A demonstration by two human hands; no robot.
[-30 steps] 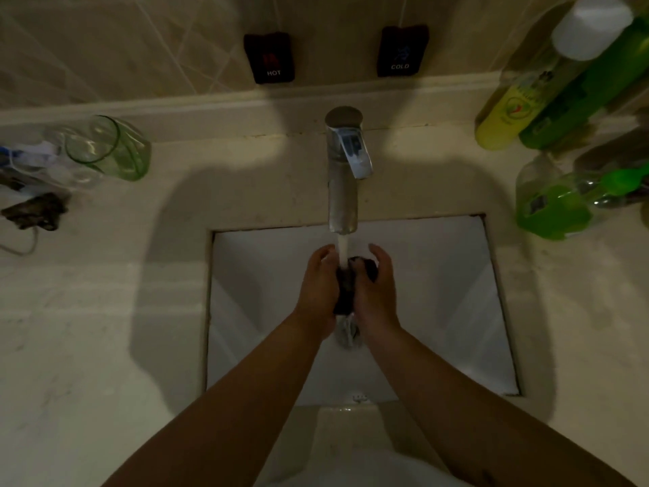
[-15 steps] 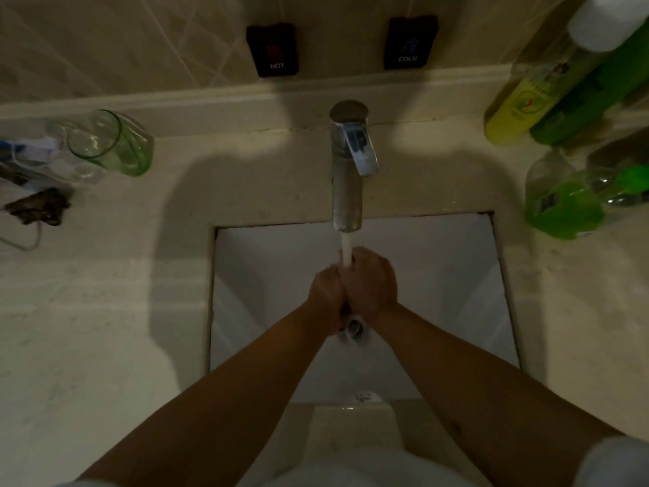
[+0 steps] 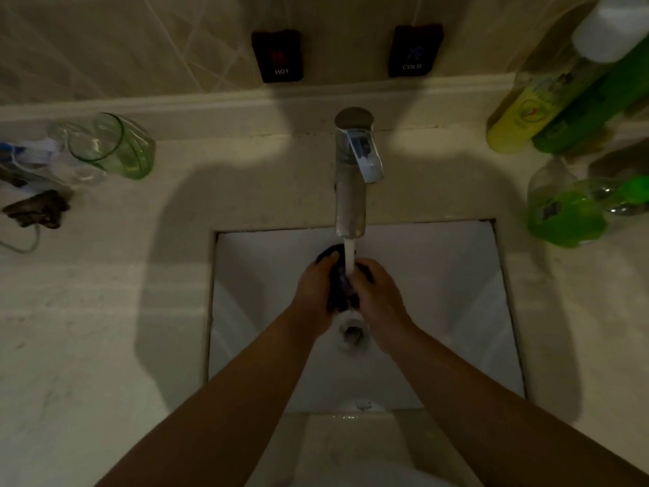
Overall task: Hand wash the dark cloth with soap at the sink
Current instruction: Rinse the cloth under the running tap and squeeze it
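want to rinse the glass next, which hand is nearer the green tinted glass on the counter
Left. The left hand grips the dark cloth on the side toward the green tinted glass; the right hand is beyond it.

A bunched, wet dark cloth (image 3: 341, 288) sits at centre frame under the running stream of water (image 3: 349, 256) from the chrome faucet (image 3: 351, 191), above the white sink (image 3: 456, 311), a rounded fold showing at its top.

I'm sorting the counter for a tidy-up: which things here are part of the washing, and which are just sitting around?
In use: dark cloth, left hand, right hand, tap, water stream, sink.

Sitting around: green glass, yellow bottle, green bottle, dark clip.
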